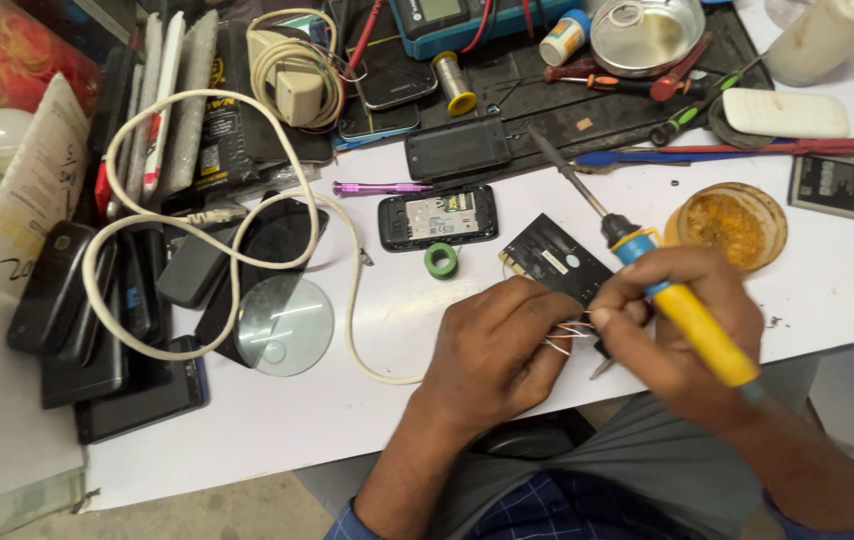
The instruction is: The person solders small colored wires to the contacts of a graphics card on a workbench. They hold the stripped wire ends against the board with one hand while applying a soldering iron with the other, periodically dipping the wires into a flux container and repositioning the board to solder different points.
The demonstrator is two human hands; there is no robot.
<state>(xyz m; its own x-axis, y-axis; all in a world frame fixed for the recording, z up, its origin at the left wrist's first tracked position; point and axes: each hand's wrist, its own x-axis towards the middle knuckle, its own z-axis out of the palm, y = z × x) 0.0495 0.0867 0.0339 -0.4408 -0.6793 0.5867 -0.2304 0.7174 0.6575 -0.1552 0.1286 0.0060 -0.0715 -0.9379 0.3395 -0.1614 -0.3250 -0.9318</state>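
Note:
My right hand (682, 320) grips a soldering iron (662, 285) with a yellow and blue handle, its metal tip pointing up and left over the table. My left hand (492, 350) pinches thin bare wires (569, 335) at the lower edge of a small black circuit board (552, 258) lying on the white table (397, 410). The fingertips of both hands meet at the wires. A small green ring (441, 260) lies just left of the board.
An opened black device (437, 217) lies behind the board, a round amber flux tin (732, 222) to its right. A white cable (237, 250) loops over stacked phones at left, beside a round lens (284, 325). Screwdrivers, a battery (835, 186) and a metal bowl (647, 35) crowd the back.

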